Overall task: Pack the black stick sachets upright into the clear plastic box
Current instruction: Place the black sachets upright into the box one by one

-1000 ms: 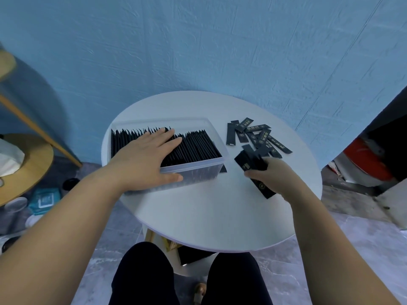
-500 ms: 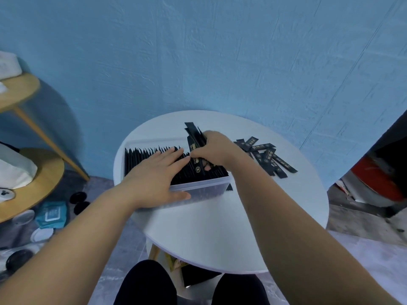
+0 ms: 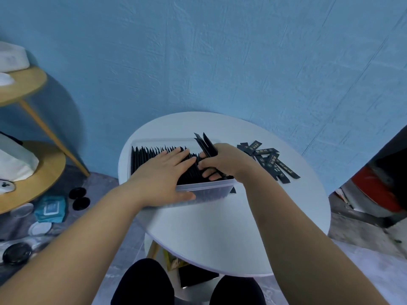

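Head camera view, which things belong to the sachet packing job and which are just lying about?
Job: clear plastic box, packed sachets, held sachets in right hand, loose sachets on white table, left hand pressing the row.
Lying about: wooden shelves, teal pack, black discs on floor.

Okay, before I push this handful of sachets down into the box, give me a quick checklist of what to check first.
1. Grip on the bundle: right hand grips the held sachets: ok.
2. Row steadied: left hand lies flat on the packed sachets, thumb on the front wall of the clear plastic box: ok.
3. Free gap at the box's right end: hidden by the hands: cannot tell.
4. Bundle squared up: the tips splay apart: not ok.
5. Next supply in reach: loose sachets lie on the table right of the box: ok.
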The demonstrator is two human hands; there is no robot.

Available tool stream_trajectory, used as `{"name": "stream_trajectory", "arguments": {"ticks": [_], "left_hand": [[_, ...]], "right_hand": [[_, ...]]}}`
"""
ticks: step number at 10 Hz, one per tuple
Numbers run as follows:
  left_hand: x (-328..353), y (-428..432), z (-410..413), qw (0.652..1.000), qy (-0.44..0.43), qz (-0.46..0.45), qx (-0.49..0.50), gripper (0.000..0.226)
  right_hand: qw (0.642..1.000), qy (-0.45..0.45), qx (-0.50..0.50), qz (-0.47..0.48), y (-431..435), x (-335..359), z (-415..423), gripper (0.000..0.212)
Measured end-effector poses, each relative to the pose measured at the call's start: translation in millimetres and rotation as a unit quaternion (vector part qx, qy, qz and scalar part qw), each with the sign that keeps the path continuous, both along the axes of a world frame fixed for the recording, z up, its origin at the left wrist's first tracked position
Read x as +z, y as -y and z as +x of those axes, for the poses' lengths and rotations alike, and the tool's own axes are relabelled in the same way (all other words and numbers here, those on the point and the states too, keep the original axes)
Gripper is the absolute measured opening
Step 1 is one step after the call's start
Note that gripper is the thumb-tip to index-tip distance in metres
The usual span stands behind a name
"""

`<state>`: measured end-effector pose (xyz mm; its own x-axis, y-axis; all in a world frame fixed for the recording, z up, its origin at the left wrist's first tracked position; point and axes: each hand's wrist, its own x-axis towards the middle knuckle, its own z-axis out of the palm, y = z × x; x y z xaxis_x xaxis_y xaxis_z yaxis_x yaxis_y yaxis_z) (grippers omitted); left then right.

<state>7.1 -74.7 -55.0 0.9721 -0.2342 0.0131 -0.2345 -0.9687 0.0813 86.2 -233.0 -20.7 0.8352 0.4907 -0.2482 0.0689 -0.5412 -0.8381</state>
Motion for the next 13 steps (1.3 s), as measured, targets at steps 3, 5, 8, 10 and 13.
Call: {"name": "stream_trajectory", "arguments": {"ticks": [3, 5, 8, 10, 13], "left_hand": [[-1.6, -0.3, 0.4, 1.0, 0.006, -0.004, -0.002, 0.086], [-1.8, -0.3, -0.9, 1.0, 0.008, -0.005, -0.001, 0.086], [-2.3, -1.1, -0.3, 1.0, 0.008, -0.004, -0.003, 0.086], [-3.1, -1.6, -0.1, 1.0, 0.012, -0.006, -0.004, 0.086], [-3.5, -1.6, -0.3, 1.0, 0.012, -0.014, -0.003, 0.086]], "right_hand": [[1.0, -0.011, 0.023, 0.006, 1.5, -0.8, -3.5, 0.007], [0.998, 0.046, 0.008, -0.028, 3.1, -4.8, -3.8, 0.011], [0.974, 0.177, 0.008, -0.141, 1.9, -1.2, -4.8, 0.012], [0.972, 0.188, 0.013, -0.143, -4.0, -4.1, -7.5, 0.014], [0.969, 0.199, 0.035, -0.143, 10.6, -4.9, -19.1, 0.021]]}}
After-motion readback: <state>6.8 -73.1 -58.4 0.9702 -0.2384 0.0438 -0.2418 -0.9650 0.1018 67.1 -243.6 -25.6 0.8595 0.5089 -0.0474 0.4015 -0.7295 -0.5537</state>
